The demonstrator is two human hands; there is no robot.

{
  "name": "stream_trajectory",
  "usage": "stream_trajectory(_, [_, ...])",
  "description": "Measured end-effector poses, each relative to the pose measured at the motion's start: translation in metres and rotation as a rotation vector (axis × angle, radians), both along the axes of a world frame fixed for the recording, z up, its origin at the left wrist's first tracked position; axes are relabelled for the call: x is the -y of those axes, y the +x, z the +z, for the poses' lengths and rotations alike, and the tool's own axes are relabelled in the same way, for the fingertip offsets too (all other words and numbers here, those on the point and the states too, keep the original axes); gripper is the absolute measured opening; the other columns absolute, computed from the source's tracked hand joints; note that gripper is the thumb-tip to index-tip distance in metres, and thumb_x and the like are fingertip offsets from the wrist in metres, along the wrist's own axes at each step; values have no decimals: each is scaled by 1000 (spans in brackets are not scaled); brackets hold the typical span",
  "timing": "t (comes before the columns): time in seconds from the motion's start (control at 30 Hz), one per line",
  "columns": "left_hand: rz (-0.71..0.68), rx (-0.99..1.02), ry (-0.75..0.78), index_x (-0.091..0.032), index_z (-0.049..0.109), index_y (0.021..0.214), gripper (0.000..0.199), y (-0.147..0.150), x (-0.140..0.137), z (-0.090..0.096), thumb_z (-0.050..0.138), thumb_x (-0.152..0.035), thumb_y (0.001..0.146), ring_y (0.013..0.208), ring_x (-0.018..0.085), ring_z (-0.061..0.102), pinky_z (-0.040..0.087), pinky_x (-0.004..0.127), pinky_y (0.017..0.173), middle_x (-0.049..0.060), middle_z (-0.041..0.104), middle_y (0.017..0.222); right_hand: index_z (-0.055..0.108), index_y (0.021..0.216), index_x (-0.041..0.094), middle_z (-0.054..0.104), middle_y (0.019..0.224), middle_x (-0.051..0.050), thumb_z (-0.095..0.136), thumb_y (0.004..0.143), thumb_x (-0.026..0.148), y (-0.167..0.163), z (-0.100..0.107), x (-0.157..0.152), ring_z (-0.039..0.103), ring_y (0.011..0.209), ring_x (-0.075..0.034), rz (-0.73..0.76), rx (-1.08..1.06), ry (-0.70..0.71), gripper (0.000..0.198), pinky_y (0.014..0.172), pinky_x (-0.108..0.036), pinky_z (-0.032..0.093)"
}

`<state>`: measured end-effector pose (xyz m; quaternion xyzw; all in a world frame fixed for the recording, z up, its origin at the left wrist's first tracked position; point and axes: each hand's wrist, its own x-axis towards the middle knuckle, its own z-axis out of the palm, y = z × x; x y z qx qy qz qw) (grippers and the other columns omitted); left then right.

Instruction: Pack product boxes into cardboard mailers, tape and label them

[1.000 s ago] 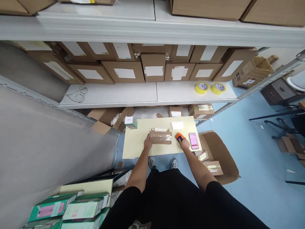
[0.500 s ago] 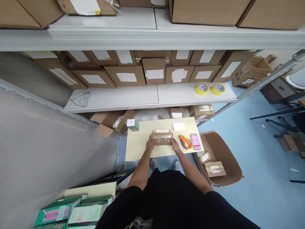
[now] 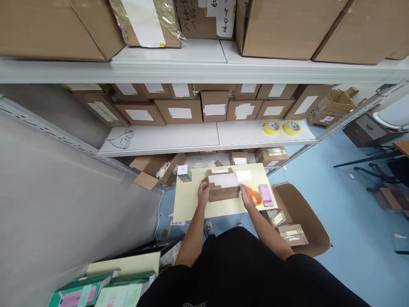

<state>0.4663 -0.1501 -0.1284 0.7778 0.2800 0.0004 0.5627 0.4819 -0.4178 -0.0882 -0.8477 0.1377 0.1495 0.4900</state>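
Head view looks down on a small pale-yellow table (image 3: 191,204) set in front of the shelving. Both hands are on a brown cardboard parcel (image 3: 223,187) that sits toward the far edge, near the middle. The left hand (image 3: 203,194) clasps its left end and the right hand (image 3: 245,196) its right end, fingers curled around the sides — holding it between them.

A second ago the right hand was off by the right edge with the orange cutter (image 3: 254,196); half a second ago it had let go of it and come across to the parcel. Now the parcel is turned over, so the taped face no longer shows and a white label (image 3: 223,180) faces up. I judge the taping is finished and the label side is being checked.

Beside the cutter, at the right edge, lies a pink phone (image 3: 266,195). A white slip (image 3: 243,175) lies just past the parcel, and a small green box (image 3: 184,174) stands at the far left corner. Its print, like the label's, is too small to read. Two yellow tape rolls (image 3: 281,127) sit on the shelf behind.
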Motion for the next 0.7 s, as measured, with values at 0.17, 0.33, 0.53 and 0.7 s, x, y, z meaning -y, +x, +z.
stream_trajectory(0.17, [-103,-217,-13,-17,53,152,66,-17,5,-26,70,-40,93,122,29,71,54,41,105,16,73,134,64,141,19,64,149,-14,65,87,57,-2,-19,9,61,138,-28,40,-230,106,65,112,-36,51])
stream_trajectory(0.33, [-128,-242,-35,-17,54,152,71,-25,12,-42,75,-31,85,135,34,63,49,44,111,20,63,148,64,142,19,69,144,-13,66,86,48,-1,-19,1,62,137,-31,30,-199,114,64,108,-39,56])
stream_trajectory(0.53, [-191,-270,-10,-19,61,142,65,-6,18,-27,74,-17,78,129,39,65,51,49,109,19,70,137,60,148,21,66,147,-11,61,85,34,4,4,-15,63,136,-29,82,-248,106,64,108,-34,54])
stream_trajectory(0.7, [-110,-88,13,-17,51,152,77,1,16,-16,68,-9,77,137,33,60,51,42,113,17,63,148,52,155,23,63,150,-11,61,82,37,12,11,-9,62,136,-29,10,-176,189,75,108,-35,54])
